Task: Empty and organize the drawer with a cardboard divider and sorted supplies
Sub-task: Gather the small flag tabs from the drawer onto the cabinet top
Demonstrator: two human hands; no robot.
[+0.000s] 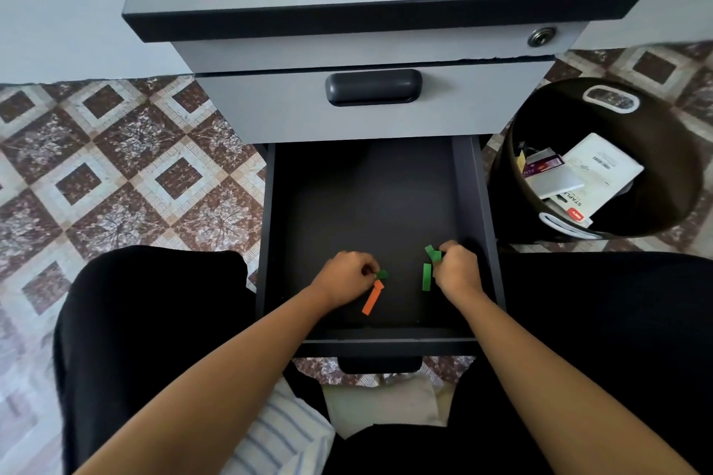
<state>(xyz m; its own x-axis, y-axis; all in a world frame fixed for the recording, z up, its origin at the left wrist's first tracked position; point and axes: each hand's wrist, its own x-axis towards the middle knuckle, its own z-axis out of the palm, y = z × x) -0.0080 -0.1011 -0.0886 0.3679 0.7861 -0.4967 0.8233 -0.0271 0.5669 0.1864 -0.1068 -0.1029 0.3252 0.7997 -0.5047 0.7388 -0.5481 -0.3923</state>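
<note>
Open dark drawer (pixel 366 204) holds green strips (pixel 426 276) and an orange strip (pixel 371 302) near its front.

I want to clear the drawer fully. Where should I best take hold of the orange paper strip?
Probably its upper end, coming from the left: the orange strip lies flat and thin on the drawer floor, and that end looks slightly bent up, nearest the left hand.

We see both forearms (pixel 231 362) bare, black trousers (pixel 146 320) over the knees, and a white shirt hem (pixel 277 440) with thin blue stripes.
</note>
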